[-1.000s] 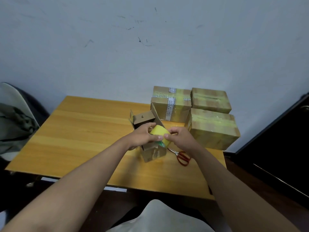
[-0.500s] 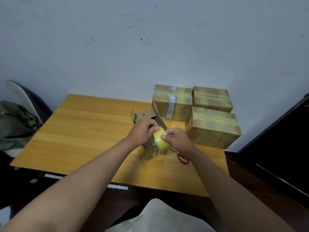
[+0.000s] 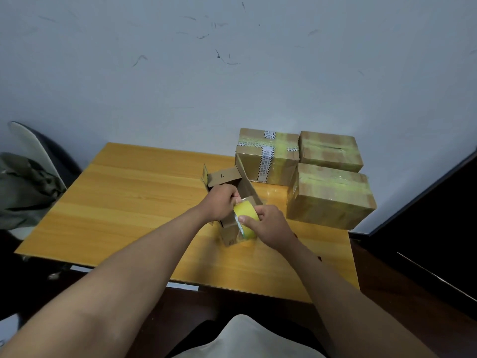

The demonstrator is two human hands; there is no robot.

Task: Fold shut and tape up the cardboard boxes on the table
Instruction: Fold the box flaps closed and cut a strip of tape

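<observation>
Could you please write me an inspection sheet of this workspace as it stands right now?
Surface: wooden table against a scuffed wall.
Job's things: one small open box with its flaps up near the table's middle; three taped boxes grouped at the far right; a yellow tape roll held at the open box's near edge.
Clutter: nothing seen; the scissors do not show in this view.
Grippers: left hand pinches something at the roll, likely the tape end; right hand grips the roll with curled fingers.
Cables: nothing seen.
Surroundings: chair with a green cloth at left; dark furniture at right.
</observation>
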